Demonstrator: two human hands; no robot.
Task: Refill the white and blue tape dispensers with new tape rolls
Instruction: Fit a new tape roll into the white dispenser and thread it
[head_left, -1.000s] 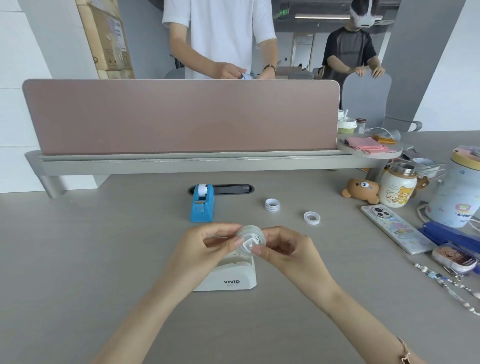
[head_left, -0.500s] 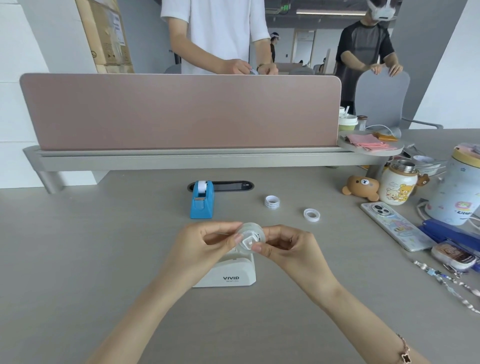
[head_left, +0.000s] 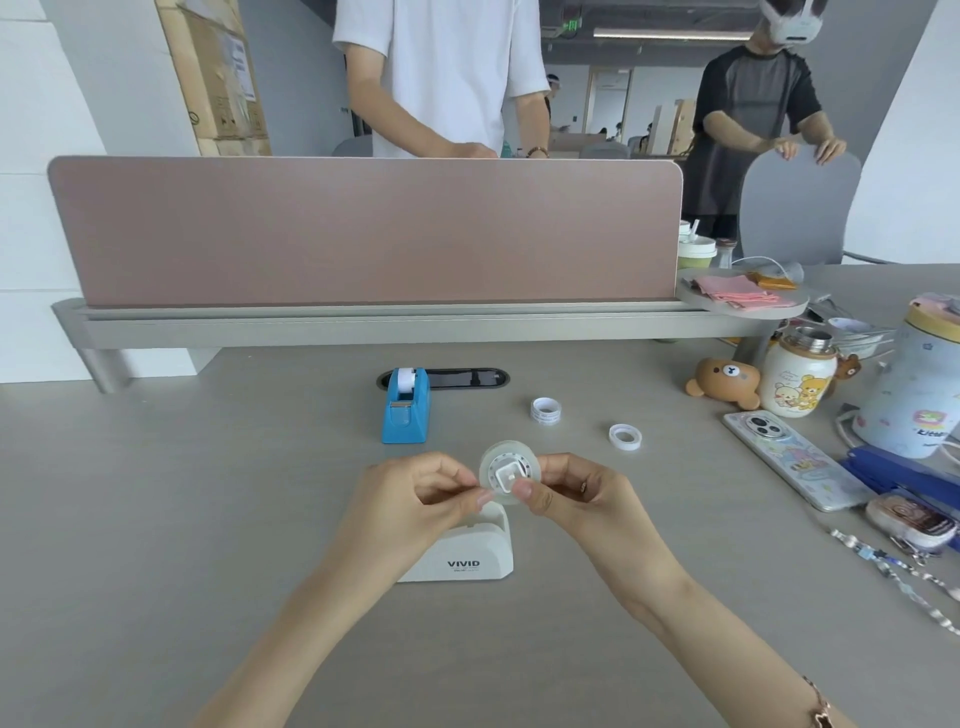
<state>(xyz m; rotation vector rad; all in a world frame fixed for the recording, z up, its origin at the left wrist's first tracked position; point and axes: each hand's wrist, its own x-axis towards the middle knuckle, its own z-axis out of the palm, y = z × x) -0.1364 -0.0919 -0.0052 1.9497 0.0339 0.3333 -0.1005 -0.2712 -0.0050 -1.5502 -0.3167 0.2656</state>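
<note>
A clear tape roll (head_left: 508, 470) with a white hub in its core is held up between my left hand (head_left: 415, 501) and my right hand (head_left: 576, 496), just above the white dispenser. My left fingers pinch at the roll's left edge; my right thumb and fingers grip its right side. The white dispenser (head_left: 467, 556), marked VIVID, stands on the desk under my hands, partly hidden by my left hand. The blue dispenser (head_left: 407, 408) stands further back with a white roll seated in it. Two small tape rings, one (head_left: 545, 410) and another (head_left: 625, 436), lie to the right.
A pink divider panel (head_left: 363, 228) closes off the back of the desk. At the right lie a phone (head_left: 795, 457), a bear bottle (head_left: 797, 376), a bear figure (head_left: 724, 382), a large cup (head_left: 919, 395) and a lanyard (head_left: 893, 566). Two people stand behind the divider.
My hands have stayed above the white dispenser, with the roll turned slightly between my fingers. The view has tilted a little.
</note>
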